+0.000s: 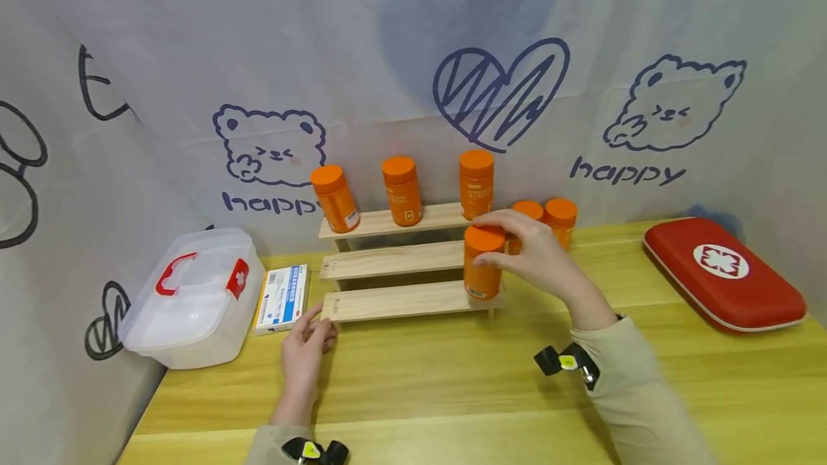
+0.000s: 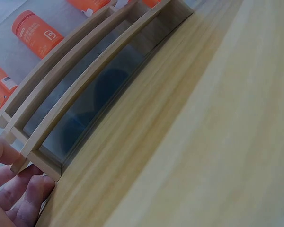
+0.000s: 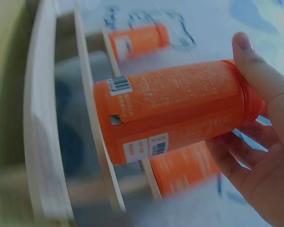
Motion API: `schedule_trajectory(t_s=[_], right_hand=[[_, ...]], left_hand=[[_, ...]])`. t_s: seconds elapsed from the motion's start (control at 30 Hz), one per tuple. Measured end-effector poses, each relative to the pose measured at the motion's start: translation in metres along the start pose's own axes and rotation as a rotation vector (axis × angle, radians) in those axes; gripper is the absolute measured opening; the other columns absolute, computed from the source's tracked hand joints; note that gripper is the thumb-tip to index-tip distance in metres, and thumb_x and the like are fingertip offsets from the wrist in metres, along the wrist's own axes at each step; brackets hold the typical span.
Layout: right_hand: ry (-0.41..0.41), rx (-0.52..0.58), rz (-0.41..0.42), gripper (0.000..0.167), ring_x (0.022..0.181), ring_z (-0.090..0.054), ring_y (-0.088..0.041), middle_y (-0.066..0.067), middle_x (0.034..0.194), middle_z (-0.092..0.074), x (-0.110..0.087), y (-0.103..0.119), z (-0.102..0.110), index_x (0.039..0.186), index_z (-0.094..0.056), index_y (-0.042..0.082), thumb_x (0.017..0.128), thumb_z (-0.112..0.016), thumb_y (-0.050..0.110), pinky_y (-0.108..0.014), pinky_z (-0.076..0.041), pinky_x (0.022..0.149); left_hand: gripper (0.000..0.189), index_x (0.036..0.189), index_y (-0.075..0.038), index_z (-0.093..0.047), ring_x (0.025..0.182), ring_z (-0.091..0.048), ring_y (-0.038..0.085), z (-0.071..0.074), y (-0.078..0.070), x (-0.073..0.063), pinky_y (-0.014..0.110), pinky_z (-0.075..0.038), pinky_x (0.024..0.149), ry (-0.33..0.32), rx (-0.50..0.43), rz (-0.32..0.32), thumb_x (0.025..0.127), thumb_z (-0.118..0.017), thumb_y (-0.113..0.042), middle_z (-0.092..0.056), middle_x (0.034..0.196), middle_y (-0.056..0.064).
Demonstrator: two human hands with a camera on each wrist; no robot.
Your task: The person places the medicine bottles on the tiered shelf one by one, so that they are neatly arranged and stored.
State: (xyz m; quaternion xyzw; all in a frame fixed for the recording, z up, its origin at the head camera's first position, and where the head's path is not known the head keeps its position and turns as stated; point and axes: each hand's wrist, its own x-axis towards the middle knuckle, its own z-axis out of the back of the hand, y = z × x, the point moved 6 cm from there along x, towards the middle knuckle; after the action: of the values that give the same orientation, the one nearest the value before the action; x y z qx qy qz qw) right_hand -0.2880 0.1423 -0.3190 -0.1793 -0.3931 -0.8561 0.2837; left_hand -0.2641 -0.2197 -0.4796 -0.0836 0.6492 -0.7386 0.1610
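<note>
A three-tier wooden rack (image 1: 400, 301) stands on the table. My right hand (image 1: 539, 253) grips an orange bottle (image 1: 483, 271) around its lid, upright over the rack's right end. In the right wrist view the bottle's base is close to a tier edge; whether it touches is unclear. My left hand (image 1: 305, 350) holds the left end of the lowest tier, its fingers (image 2: 31, 198) curled below the board's end. Along the top tier stand three orange bottles, a left one (image 1: 336, 201), a middle one (image 1: 403, 192) and a right one (image 1: 477, 181).
Two more orange bottles (image 1: 561, 215) stand behind my right hand, partly hidden. On the left are a clear plastic box (image 1: 187, 329) with a red handle and a flat medicine box (image 1: 282, 298). A red first-aid case (image 1: 730, 285) lies at the right, and a printed curtain (image 1: 400, 56) hangs behind.
</note>
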Motion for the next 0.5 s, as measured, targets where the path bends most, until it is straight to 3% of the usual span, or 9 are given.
schedule_trajectory(t_s=[0.3,0.5], right_hand=[[0.005,-0.003,0.201,0.055,0.111,-0.054,-0.021,-0.008,0.12,-0.061,0.055,0.052,-0.072,0.119,-0.063,0.004,0.074,-0.082,0.028,-0.034,-0.045,0.097],[-0.028,0.017,0.197,0.053,0.111,-0.053,-0.018,-0.007,0.121,-0.06,0.088,0.072,-0.115,0.12,-0.062,0.005,0.077,-0.079,0.03,-0.026,-0.044,0.097]], left_hand=[[0.038,0.132,-0.007,-0.056,0.079,-0.063,0.01,0.001,-0.003,0.0,0.021,-0.054,0.069,-0.004,-0.032,-0.011,0.095,-0.058,-0.013,-0.066,0.099,0.013],[0.038,0.132,-0.006,-0.056,0.078,-0.063,0.011,0.003,-0.001,0.0,0.02,-0.054,0.068,-0.011,-0.041,-0.011,0.094,-0.058,-0.011,-0.067,0.095,0.013]])
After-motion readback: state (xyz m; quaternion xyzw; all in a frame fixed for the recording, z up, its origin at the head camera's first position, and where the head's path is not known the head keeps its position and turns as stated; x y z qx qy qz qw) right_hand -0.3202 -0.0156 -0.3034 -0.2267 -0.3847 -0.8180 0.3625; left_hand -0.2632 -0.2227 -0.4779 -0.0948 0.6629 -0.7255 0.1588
